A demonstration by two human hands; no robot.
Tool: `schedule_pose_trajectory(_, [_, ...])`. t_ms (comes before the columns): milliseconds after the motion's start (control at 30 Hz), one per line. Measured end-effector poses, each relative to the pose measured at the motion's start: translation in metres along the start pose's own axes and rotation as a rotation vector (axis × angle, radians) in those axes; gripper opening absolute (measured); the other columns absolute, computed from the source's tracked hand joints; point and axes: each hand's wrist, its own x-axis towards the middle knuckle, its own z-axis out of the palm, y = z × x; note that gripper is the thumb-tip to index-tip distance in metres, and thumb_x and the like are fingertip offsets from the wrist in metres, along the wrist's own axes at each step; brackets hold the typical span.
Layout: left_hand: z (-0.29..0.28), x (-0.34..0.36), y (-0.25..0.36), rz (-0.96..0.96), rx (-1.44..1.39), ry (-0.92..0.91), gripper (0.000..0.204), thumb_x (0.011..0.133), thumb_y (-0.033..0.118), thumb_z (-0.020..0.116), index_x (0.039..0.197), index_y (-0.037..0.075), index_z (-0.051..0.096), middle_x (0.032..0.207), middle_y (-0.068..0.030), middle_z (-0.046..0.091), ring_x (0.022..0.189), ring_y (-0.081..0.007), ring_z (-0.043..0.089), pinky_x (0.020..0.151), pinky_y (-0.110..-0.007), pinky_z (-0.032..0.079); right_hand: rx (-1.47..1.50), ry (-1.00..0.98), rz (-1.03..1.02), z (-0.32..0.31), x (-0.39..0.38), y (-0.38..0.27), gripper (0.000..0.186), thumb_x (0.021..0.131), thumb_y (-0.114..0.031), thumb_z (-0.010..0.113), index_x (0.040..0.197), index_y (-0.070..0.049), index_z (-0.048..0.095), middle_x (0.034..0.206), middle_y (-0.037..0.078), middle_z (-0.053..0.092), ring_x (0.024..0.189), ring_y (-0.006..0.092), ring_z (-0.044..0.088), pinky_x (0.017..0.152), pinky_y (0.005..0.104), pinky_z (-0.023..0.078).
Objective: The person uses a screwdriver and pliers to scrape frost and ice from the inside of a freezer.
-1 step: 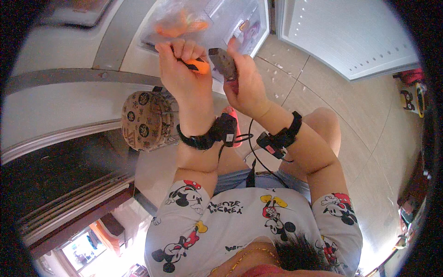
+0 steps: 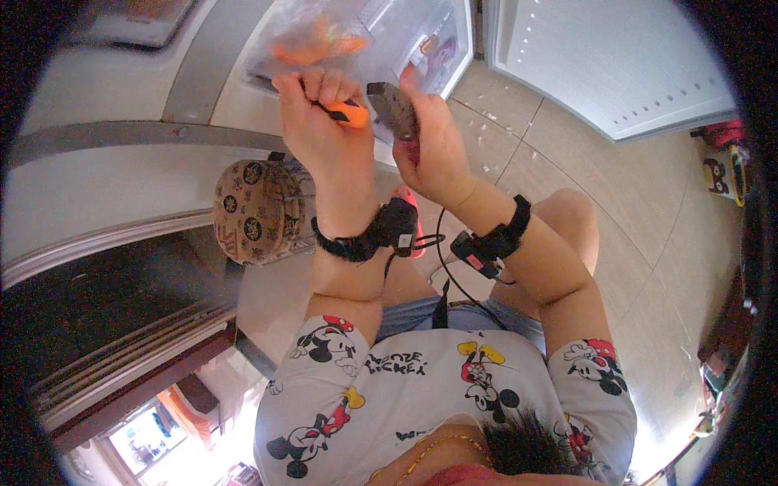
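Observation:
My left hand (image 2: 320,130) is closed around an orange-and-black tool handle (image 2: 347,113) at the opening of a frosted freezer compartment (image 2: 389,36); the tool's working end is hidden. Just to its right, my right hand (image 2: 433,150) grips a dark grey block-shaped tool (image 2: 393,109), possibly a hammer head, held upright near the orange handle. Inside the compartment, behind my left hand, lie blurred orange items (image 2: 312,49) under frost. A small purple and white shape (image 2: 438,57) shows farther right inside it.
An open white freezer door (image 2: 592,65) stands at upper right. White ice bits (image 2: 486,138) lie on the tiled floor (image 2: 616,211). A patterned tan stool or bag (image 2: 255,206) and a pink object (image 2: 409,202) sit below the compartment. Colourful items (image 2: 717,170) line the right edge.

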Motion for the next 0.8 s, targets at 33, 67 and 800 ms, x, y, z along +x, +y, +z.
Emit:
schedule_pose_trajectory(33, [-0.001,0.002,0.000,0.007,-0.013,-0.012,0.028,0.096,0.032,0.045,0.078,0.013,0.038,0.067,0.0044,0.032,0.060,-0.0083,0.033,0.057,-0.024,0.032,0.003,-0.003,0.013,-0.001,0.003,-0.002,0.068,0.064,0.000,0.059,0.128,-0.001,0.037,0.089,0.019,0.048,0.083,0.0387,0.049,0.072,0.0451,0.044])
schedule_pose_trajectory(67, [-0.002,0.005,-0.002,0.010,-0.027,-0.024,0.028,0.096,0.032,0.045,0.079,0.012,0.038,0.067,0.0045,0.032,0.060,-0.0082,0.034,0.057,-0.024,0.033,0.003,-0.006,0.027,-0.002,0.004,-0.002,0.068,0.064,0.000,0.059,0.128,0.000,0.037,0.089,0.019,0.048,0.083,0.0388,0.049,0.072,0.0452,0.044])
schedule_pose_trajectory(800, [-0.011,0.024,-0.010,0.152,0.240,-0.104,0.040,0.098,0.042,0.028,0.093,0.009,0.049,0.069,-0.0012,0.055,0.066,-0.0179,0.056,0.074,-0.036,0.051,0.004,0.037,0.074,0.001,0.015,-0.010,0.070,0.064,0.001,0.060,0.130,-0.005,0.037,0.095,0.021,0.050,0.088,0.0398,0.050,0.076,0.0447,0.045])
